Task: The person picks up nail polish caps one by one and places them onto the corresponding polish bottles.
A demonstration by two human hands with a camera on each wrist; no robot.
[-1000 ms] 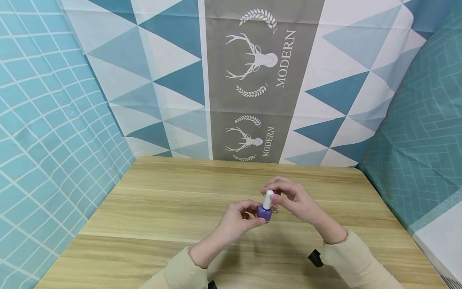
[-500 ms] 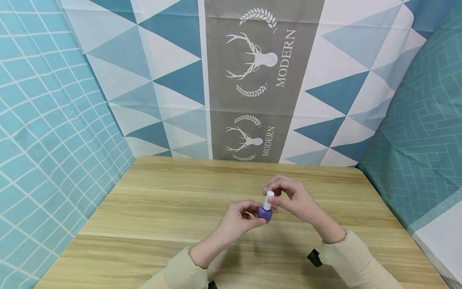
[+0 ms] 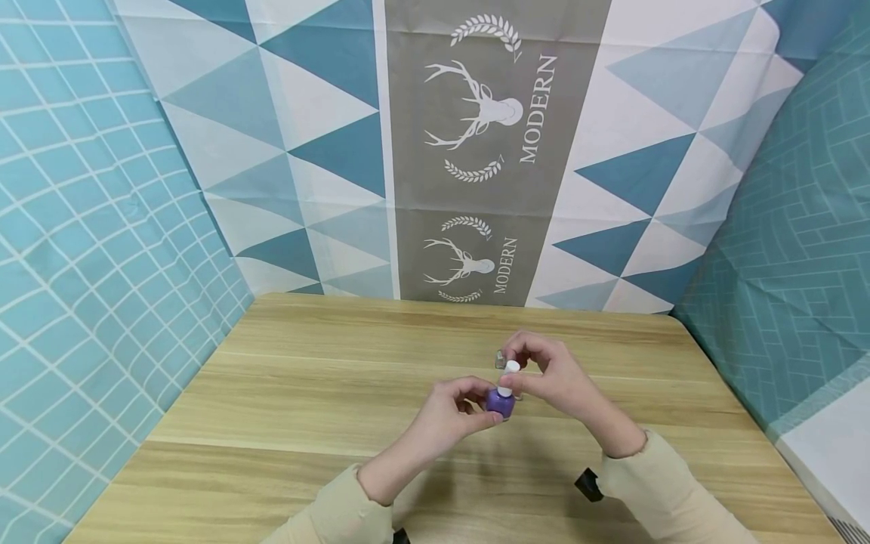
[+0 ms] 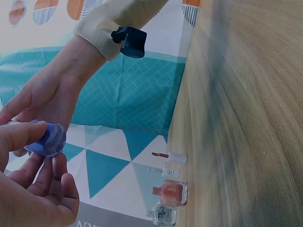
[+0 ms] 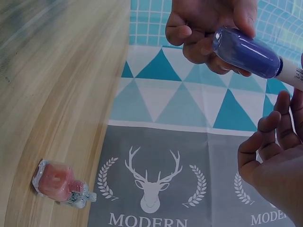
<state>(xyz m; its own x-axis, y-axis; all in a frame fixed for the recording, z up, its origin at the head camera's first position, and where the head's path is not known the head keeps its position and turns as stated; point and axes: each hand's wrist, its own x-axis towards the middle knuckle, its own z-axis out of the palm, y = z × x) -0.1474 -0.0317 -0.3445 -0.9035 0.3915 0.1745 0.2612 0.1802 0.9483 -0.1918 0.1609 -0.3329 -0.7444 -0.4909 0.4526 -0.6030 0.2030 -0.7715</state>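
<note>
A bottle of purple nail polish [image 3: 500, 404] is held by my left hand [image 3: 448, 412], thumb and fingers on either side of the glass. Its white cap [image 3: 505, 380] sits at the neck, pinched by the thumb and fingers of my right hand [image 3: 547, 374]. The right wrist view shows the purple bottle [image 5: 248, 53] tilted between both hands, above the table. Whether the cap is loose cannot be told. Beyond the hands, an uncapped pink nail polish bottle [image 4: 173, 193] and an uncapped clear glittery bottle [image 4: 163, 215] stand on the table.
Beside those bottles, a white cap with a red-coated brush [image 4: 177, 157] and a white cap with a clear brush [image 4: 170, 172] stand upside down on the wooden table [image 3: 306, 408]. Patterned cloths [image 3: 326, 151] enclose the table at the back and sides.
My right fingers have shifted slightly around the cap, whose top leans a little further right. More of the glittery bottle shows behind them. My left hand stays nearly still.
</note>
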